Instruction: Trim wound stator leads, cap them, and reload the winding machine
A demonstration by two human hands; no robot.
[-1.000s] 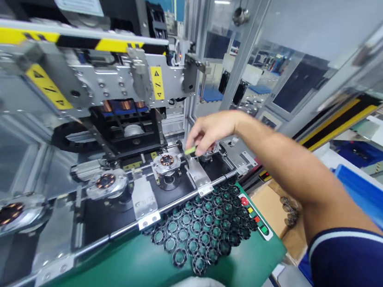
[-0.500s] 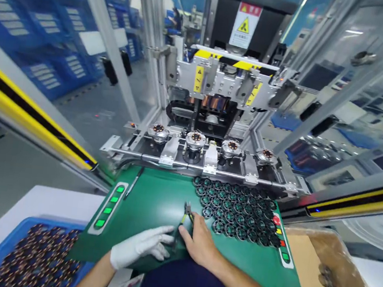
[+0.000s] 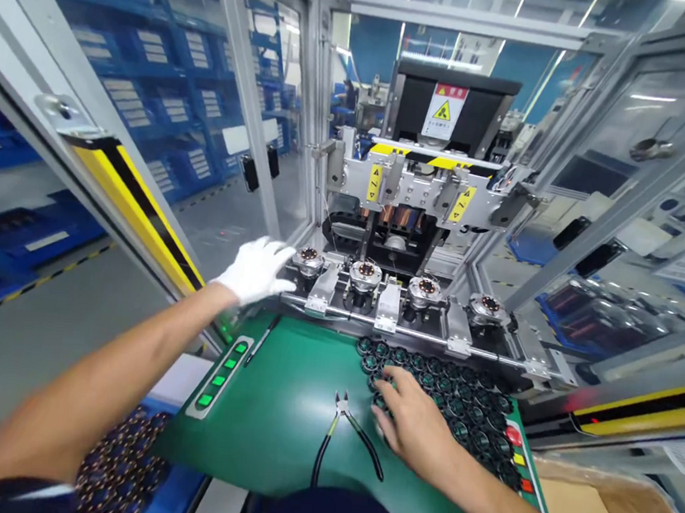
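Observation:
My left hand (image 3: 258,271), in a white glove, reaches to the leftmost of several round metal fixtures (image 3: 308,262). Its fingers are spread beside that fixture; whether the fingertips touch it I cannot tell. My bare right hand (image 3: 413,419) hovers at the left side of the black rings (image 3: 439,385), its thumb and fingers apart and slightly bent. Nothing shows between them, though the palm side is partly hidden. A pair of cutting pliers (image 3: 341,409) lies on the green work surface (image 3: 287,400), handles spread toward me and jaws pointing away.
A press head (image 3: 417,182) with warning labels stands behind the fixture row. Green buttons (image 3: 221,381) line the left edge; a red button (image 3: 513,436) sits at the right. A blue bin of copper-coloured parts (image 3: 123,463) and a cardboard box (image 3: 586,511) flank the surface.
My right hand has let go of the pliers and moved to the rings. My left hand has swung forward from the near edge to the leftmost fixture. The view has tilted up.

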